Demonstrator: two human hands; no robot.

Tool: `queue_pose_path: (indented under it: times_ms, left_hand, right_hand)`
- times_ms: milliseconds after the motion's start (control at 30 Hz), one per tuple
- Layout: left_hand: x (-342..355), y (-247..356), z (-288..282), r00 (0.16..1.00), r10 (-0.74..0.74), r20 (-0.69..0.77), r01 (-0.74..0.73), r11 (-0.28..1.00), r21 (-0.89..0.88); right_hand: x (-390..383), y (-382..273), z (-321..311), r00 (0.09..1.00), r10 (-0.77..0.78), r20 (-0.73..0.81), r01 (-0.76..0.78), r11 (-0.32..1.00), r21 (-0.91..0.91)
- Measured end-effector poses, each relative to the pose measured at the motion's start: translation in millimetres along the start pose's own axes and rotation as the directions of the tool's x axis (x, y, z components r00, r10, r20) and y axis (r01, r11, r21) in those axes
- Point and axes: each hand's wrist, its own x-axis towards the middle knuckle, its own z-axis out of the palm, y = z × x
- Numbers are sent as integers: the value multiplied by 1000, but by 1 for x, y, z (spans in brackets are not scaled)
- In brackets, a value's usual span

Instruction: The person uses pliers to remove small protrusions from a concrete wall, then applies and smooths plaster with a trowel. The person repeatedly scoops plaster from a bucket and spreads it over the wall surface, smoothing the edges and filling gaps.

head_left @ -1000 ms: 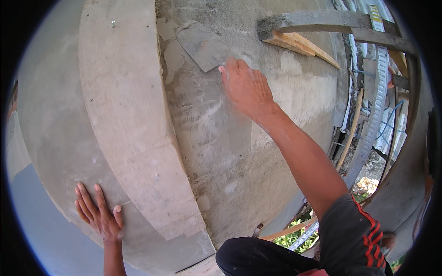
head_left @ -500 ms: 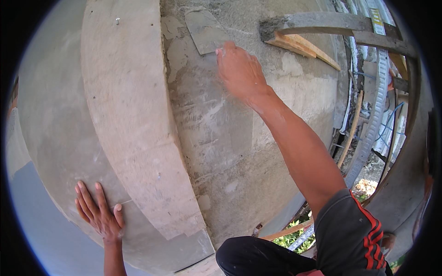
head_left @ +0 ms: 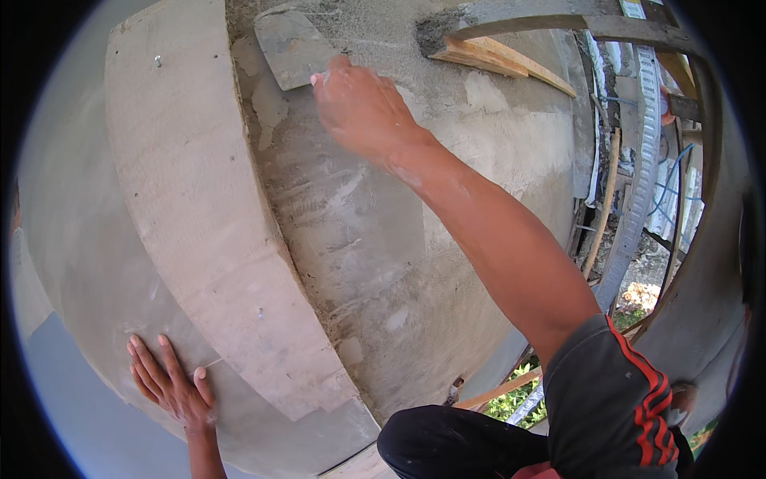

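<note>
My right hand is closed round the hidden handle of a trowel. The trowel's flat grey blade lies against rough plaster at the top of the view, close to the edge of a long board. This pale board, with a few nails or screws in it, runs from the upper left down to the lower middle. Left of the board, my left hand rests flat on a smooth grey plastered surface, fingers spread and holding nothing.
A grey wooden beam and a lighter wood strip jut from the wall at upper right. Beyond them stand a perforated metal bar, bent poles and blue cord. My dark-clad knee is at the bottom.
My right hand and the trowel have shifted left, a little nearer the board's edge. My left hand stays flat in place. The whole view has also shifted slightly.
</note>
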Motion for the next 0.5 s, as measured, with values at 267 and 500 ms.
queue_pose_path:
  times_ms: [267, 500]
  left_hand:
    - [1, -2, 1, 1000, 8, -3, -8, 1000, 11]
    - [-1, -2, 2, 1000, 10, 14, -10, 1000, 9]
  right_hand:
    - [-10, -24, 22, 998, -12, 68, 9, 999, 47]
    - [-79, 13, 37, 986, 127, 108, -126, 992, -15]
